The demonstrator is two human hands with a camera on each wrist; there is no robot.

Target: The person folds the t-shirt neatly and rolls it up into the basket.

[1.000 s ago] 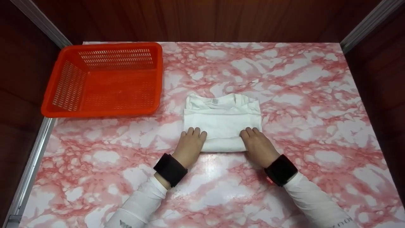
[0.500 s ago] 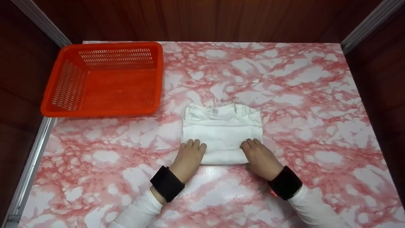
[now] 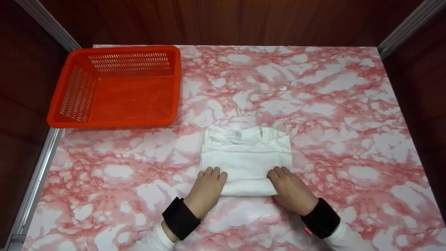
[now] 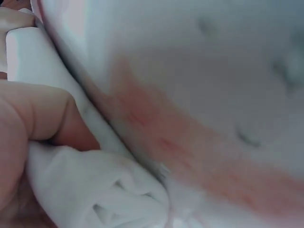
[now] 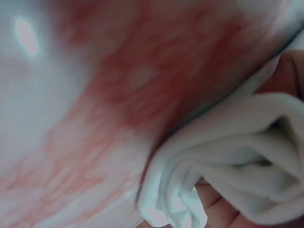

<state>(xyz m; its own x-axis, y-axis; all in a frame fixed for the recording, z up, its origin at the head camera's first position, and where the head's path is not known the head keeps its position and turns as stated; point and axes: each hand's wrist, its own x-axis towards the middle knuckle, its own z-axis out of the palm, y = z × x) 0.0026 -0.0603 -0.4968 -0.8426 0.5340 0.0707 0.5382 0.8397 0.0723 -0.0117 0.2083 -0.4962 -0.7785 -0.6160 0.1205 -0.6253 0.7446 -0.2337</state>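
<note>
A white shirt [image 3: 245, 162] lies folded on the table, its collar and grey neck label facing the far side and its near edge rolled into a thick band. My left hand [image 3: 208, 186] grips the left end of that roll, and my right hand [image 3: 291, 190] grips the right end. In the left wrist view, a thumb and finger pinch the rolled cloth [image 4: 104, 190]. Layered spiral folds of the roll [image 5: 228, 152] show in the right wrist view, with fingers partly hidden behind the fabric.
An orange plastic basket [image 3: 129, 122] with slotted walls stands at the back left, nothing inside it. The table [image 3: 331, 139] has a red and white marbled surface. Dark wood panels [image 3: 230, 21] enclose the back and sides.
Both hands have drawn the shirt toward the near side of the table, keeping their grip on its rolled edge. The basket stays in place.
</note>
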